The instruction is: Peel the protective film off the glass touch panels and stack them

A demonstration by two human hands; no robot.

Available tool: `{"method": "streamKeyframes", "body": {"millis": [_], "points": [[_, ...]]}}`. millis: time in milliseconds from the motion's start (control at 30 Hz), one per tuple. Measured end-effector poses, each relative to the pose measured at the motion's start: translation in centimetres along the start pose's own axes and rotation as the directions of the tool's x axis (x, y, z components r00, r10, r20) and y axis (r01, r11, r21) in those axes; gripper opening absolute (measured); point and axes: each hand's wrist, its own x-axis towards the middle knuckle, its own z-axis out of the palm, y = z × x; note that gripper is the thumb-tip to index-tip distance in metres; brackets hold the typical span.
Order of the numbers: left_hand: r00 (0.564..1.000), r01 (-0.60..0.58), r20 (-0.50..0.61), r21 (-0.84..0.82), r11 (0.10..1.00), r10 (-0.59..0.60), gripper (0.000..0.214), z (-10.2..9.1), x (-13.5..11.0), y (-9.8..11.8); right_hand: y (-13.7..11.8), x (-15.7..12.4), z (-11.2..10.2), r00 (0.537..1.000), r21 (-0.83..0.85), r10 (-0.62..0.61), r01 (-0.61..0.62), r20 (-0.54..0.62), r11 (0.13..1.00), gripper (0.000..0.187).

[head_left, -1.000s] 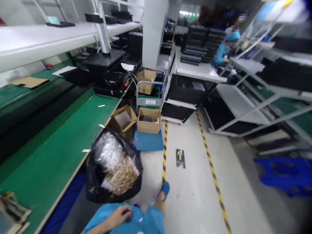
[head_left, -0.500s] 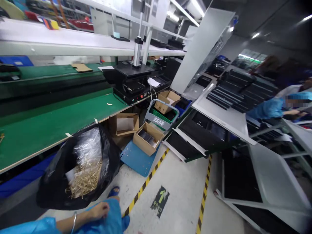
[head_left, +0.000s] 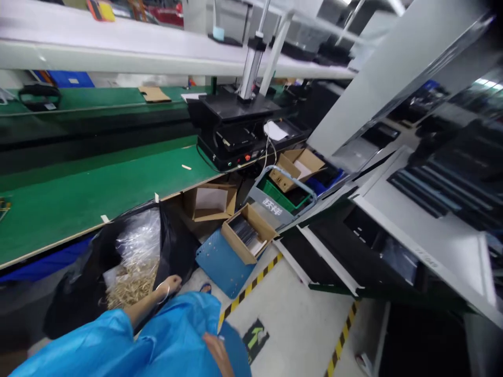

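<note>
My left hand (head_left: pixel 171 285), with a bracelet at the wrist, hangs beside the mouth of a black plastic bag (head_left: pixel 178 235). Its fingers are loosely curled, and I see nothing in them. Inside the bag lie clear plastic film (head_left: pixel 139 233) and a heap of thin tan strips (head_left: pixel 131 285). Low in the view, in front of my blue smock (head_left: pixel 181 335), is my right hand (head_left: pixel 216 351). It is blurred, and its fingers cannot be made out. A cardboard box (head_left: pixel 239 246) holding dark flat pieces stands on a blue platform trolley (head_left: pixel 223 267) ahead.
A green-topped bench (head_left: pixel 129 188) runs along the left, with a black press machine (head_left: pixel 239 112) at its far end. Another open carton (head_left: pixel 212 201) sits beneath the bench edge. Yellow-black floor tape (head_left: pixel 251 285) borders the walkway. Racks with a white shelf (head_left: pixel 428 225) stand at right.
My view has moved forward and turned right, bringing the trolley and racks nearer. My left hand is now closer to the bag's contents, and my right hand has come into view.
</note>
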Motion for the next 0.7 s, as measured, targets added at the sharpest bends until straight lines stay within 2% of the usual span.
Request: {"method": "streamKeyframes", "body": {"millis": [100, 200, 300, 400, 467, 567, 633, 700], "points": [[0.99, 0.11, 0.093, 0.006, 0.994, -0.11, 0.033, 1.0, 2.8, 1.9, 0.2, 2.7, -2.1, 0.991, -0.023, -0.046, 0.049, 0.124, 0.999, 0.038], [0.981, 0.155, 0.115, -0.011, 0.988, -0.153, 0.032, 2.4, 4.3, 3.6, 0.9, 5.4, -4.9, 0.966, -0.046, -0.081, 0.096, 0.246, 0.994, 0.044], [0.987, 0.146, 0.071, -0.05, 0.988, -0.142, 0.031, 4.7, 5.1, 5.8, 2.0, 8.3, -8.9, 0.961, -0.089, -0.069, 0.096, 0.267, 0.991, 0.043], [0.996, 0.09, -0.012, -0.082, 0.993, -0.091, 0.029, 8.1, 6.1, 9.2, 4.6, 12.7, -14.3, 0.977, -0.126, -0.033, 0.061, 0.211, 0.99, 0.036], [0.996, 0.04, -0.07, -0.092, 0.995, -0.047, 0.027, 11.0, 7.4, 12.2, 7.9, 17.2, -18.2, 0.99, -0.046, 0.076, -0.071, 0.115, 0.996, 0.03], [0.992, -0.035, -0.125, -0.075, 0.997, 0.026, 0.023, 16.3, 11.3, 17.4, 15.0, 26.1, -23.1, 0.961, 0.116, 0.27, -0.274, 0.054, 0.955, 0.026], [0.991, -0.081, -0.113, -0.034, 0.996, 0.077, 0.024, 20.3, 15.6, 20.8, 20.7, 32.8, -24.8, 0.936, 0.14, 0.346, -0.352, 0.067, 0.926, 0.025], [0.993, -0.11, -0.048, 0.023, 0.994, 0.111, 0.024, 24.3, 21.2, 23.6, 26.5, 39.3, -24.9, 0.901, 0.148, 0.43, -0.434, 0.062, 0.888, 0.025]]}}
